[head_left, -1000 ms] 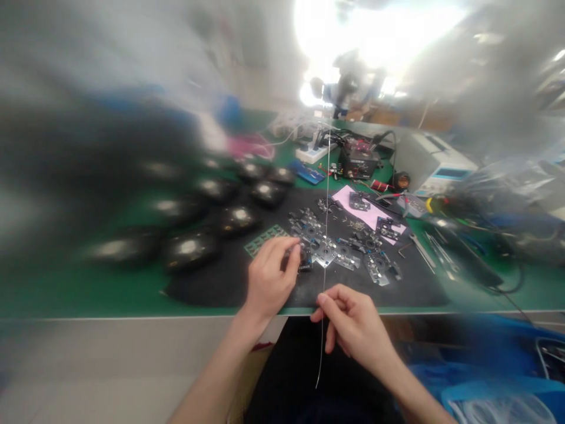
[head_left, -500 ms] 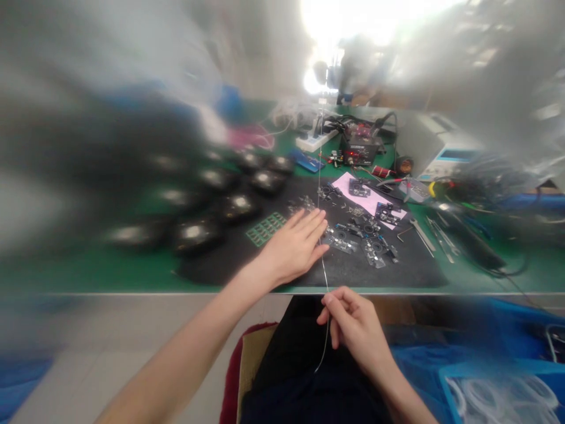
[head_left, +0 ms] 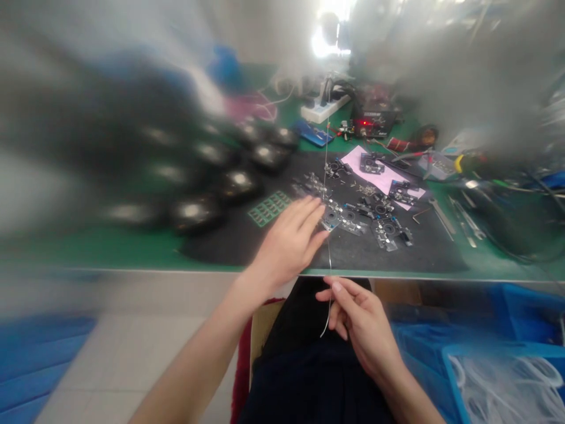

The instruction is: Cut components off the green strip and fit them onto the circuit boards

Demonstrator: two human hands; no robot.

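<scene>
A thin silvery wire [head_left: 330, 259] runs from the back of the bench towards me, past the table's front edge. My right hand [head_left: 359, 312] pinches it between thumb and index finger just below that edge, its other fingers loosely curled. The wire's free end hangs under this hand. My left hand [head_left: 289, 238] is stretched out over the black mat [head_left: 229, 250], fingers straight and side by side, thumb apart. The wire passes close by its fingertips and thumb; whether they touch is unclear. A green circuit board panel [head_left: 270, 208] lies beside it, and several small circuit boards [head_left: 386, 229] lie to its right.
Blurred, shiny dark round objects [head_left: 238, 182] stand at left. A pink sheet [head_left: 359, 159] bears more boards; small screws [head_left: 366, 189] lie near it. Tweezers [head_left: 463, 221] are at right. Behind are a black box with a red light [head_left: 375, 121] and a power strip [head_left: 320, 111].
The view has tilted downward, so the bench appears higher. The wire tail below my right hand looks shorter. Both hands keep nearly the same pose.
</scene>
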